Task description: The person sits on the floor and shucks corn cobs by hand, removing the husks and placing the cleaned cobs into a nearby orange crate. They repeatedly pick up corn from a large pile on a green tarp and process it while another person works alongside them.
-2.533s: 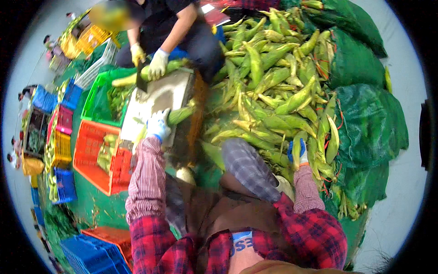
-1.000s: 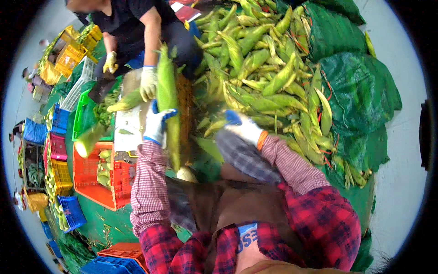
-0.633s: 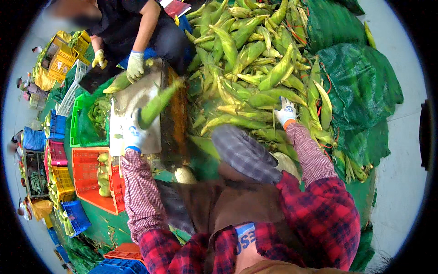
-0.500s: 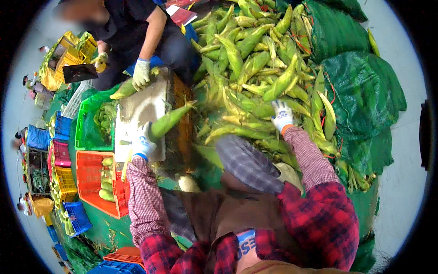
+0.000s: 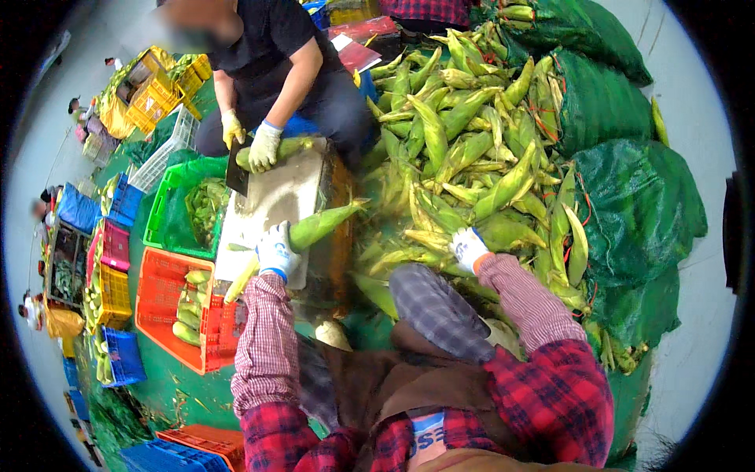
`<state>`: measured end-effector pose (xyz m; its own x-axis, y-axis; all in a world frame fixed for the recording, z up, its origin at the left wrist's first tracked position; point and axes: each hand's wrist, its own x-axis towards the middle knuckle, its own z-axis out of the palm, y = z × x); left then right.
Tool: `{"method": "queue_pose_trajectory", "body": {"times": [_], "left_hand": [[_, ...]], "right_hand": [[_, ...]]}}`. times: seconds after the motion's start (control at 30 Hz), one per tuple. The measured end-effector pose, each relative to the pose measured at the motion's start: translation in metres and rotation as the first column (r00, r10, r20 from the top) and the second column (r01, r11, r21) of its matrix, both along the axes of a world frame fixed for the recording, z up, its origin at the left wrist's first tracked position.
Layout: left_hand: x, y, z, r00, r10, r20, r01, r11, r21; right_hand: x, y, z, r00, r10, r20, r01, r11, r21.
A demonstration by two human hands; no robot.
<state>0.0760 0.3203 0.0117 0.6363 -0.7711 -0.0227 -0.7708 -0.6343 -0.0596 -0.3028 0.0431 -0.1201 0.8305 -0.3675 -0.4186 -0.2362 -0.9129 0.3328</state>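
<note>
My left hand [image 5: 275,250], in a white-and-blue glove, grips a green ear of corn [image 5: 322,226] over the white board [image 5: 267,200]; its tip points right. My right hand [image 5: 468,248] has its fingers curled on an ear in the corn pile [image 5: 487,157]. Across the board, a co-worker's gloved hand [image 5: 263,149] holds down another ear [image 5: 291,148], while the other [image 5: 232,130] grips a broad dark blade [image 5: 236,177]. A pale husked piece [image 5: 332,334] lies below the board by my knee.
Left of the board stand a green crate [image 5: 157,208] with husks and a red crate [image 5: 161,291] with corn. Bulging green mesh sacks [image 5: 637,220] line the right. Stacked blue and orange crates [image 5: 169,452] sit at lower left; more crates and people are farther left.
My right hand moved onto the pile and leftward across it. My left hand swung its ear from upright to slanting rightward. The co-worker's blade came back down beside the board's ear.
</note>
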Motion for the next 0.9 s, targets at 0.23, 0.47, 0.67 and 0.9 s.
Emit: {"method": "queue_pose_trajectory", "body": {"times": [0.23,0.47,0.67,0.9], "left_hand": [[0.003,-0.002,-0.001,1.000,0.001,-0.001,-0.001,1.000,-0.014],[0.004,-0.004,0.013,0.996,-0.030,0.088,0.024,0.998,0.059],[0.012,-0.001,0.015,0.966,0.025,0.256,0.010,0.991,-0.132],[-0.002,-0.013,0.045,0.931,0.041,0.363,0.191,0.793,-0.579]], "right_hand": [[-0.031,0.027,0.126,0.915,-0.237,0.326,0.205,0.970,0.130],[-0.089,0.014,0.160,0.280,-0.331,0.901,0.213,0.937,0.278],[-0.104,0.027,0.186,-0.364,-0.699,0.615,-0.089,0.684,0.724],[-0.083,0.032,0.173,-0.559,-0.792,0.246,-0.251,0.444,0.860]]}}
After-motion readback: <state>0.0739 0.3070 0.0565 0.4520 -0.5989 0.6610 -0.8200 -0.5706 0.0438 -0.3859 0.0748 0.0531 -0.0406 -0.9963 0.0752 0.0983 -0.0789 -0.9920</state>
